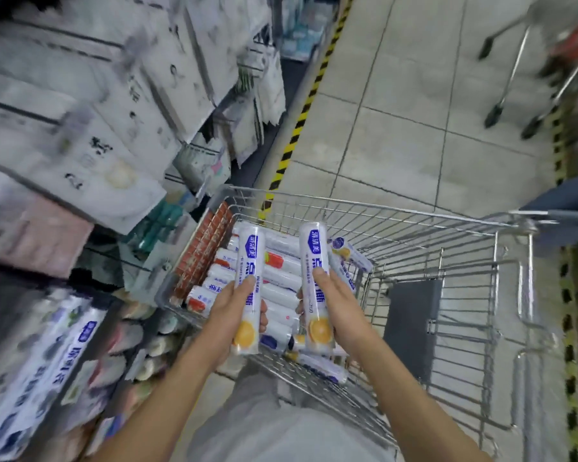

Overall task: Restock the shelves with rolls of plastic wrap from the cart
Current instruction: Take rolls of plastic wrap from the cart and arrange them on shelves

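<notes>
White rolls (250,255) (314,248), seemingly wrap, both hands (234,311) (339,308).

Motion-blurred shelf packets (90,105); metal legs (511,71) cut by the top edge.

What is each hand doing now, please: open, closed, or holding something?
Left hand: closed, fingers around the left roll, held above the cart.
Right hand: closed, holding the right roll.

Shelves (90,135) crowd left; cart (464,295) right half open.
</notes>
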Available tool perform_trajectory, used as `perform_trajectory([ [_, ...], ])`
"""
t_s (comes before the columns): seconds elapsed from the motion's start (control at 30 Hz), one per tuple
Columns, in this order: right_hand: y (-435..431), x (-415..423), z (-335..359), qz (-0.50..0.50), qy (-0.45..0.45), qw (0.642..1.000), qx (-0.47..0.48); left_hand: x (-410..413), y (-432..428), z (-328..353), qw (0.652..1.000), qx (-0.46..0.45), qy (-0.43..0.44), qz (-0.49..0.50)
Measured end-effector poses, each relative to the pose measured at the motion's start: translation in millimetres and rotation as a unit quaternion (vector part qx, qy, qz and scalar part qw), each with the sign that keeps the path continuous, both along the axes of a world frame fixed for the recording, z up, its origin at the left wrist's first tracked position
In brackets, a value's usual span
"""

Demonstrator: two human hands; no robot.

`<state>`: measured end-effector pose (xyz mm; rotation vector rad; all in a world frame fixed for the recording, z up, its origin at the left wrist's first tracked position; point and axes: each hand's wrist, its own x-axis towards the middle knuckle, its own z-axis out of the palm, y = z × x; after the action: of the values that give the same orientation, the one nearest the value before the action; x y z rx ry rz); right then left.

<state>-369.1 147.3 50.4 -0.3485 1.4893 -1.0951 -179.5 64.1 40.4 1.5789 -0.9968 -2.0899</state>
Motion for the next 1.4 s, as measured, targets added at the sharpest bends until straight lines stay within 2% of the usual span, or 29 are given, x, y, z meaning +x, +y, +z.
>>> perform_trajectory([
  [0.23, 4.8, 29.2, 17.1, 0.138, 0.064, 0.986, -0.065, 34.8, 71.1, 39.1, 0.982, -0.087, -0.045, 0.163],
  [0.4, 22.2, 79.6, 59.5, 0.299, 0.031, 0.943, -0.141, 65.5, 138.7, 82.3, 0.941, -0.13, -0.06, 0.306],
  [0.57, 45.3, 150.4, 83.9, 0.412, 0.029, 0.891, -0.19, 114.4, 204.0, 115.8, 0.885, -0.167, -0.053, 0.432],
  [0.67, 61.0, 192.3, 104.5, 0.468, 0.021, 0.859, -0.207, 144.2, 242.9, 131.7, 0.845, -0.181, -0.086, 0.496],
  [0.87, 111.6, 289.1, 138.8, 0.595, 0.0, 0.768, -0.235, 212.6, 333.6, 152.5, 0.767, -0.189, -0.127, 0.6],
  [1.2, 281.0, 470.4, 189.3, 0.686, -0.054, 0.657, -0.309, 326.0, 528.1, 198.3, 0.627, -0.237, -0.15, 0.727],
  [1.4, 391.3, 559.1, 204.4, 0.725, -0.11, 0.605, -0.31, 389.4, 653.5, 206.1, 0.569, -0.251, -0.173, 0.764],
])
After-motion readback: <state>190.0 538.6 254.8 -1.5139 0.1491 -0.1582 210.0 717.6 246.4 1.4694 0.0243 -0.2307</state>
